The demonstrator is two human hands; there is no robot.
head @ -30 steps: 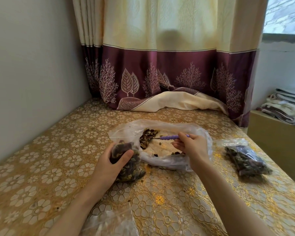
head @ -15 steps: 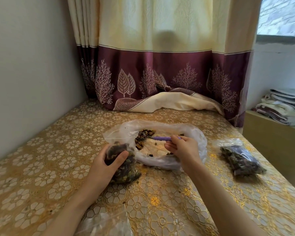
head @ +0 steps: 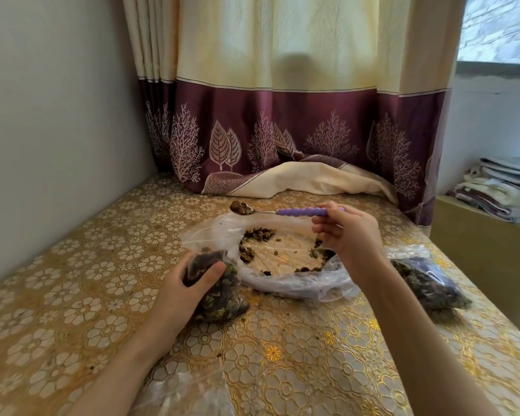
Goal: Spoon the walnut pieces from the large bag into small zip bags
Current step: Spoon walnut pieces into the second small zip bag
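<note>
Plastic [head: 189,394] at bottom edge cut off, contents indistinct.

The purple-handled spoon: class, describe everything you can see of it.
The purple-handled metal spoon has a ribbed, plastic-looking grip and a slim silvery neck and bowl. It lies roughly level in the air above the large clear plastic bag, bowl pointing left, heaped with brown walnut pieces. The right hand grips its handle end.

Grey wall [head: 51,121] left, cream-and-maroon curtain [head: 282,109] behind gold floral surface [head: 72,295], window [head: 499,25] top right, folded blankets [head: 502,187] on cabinet [head: 478,235]
</note>
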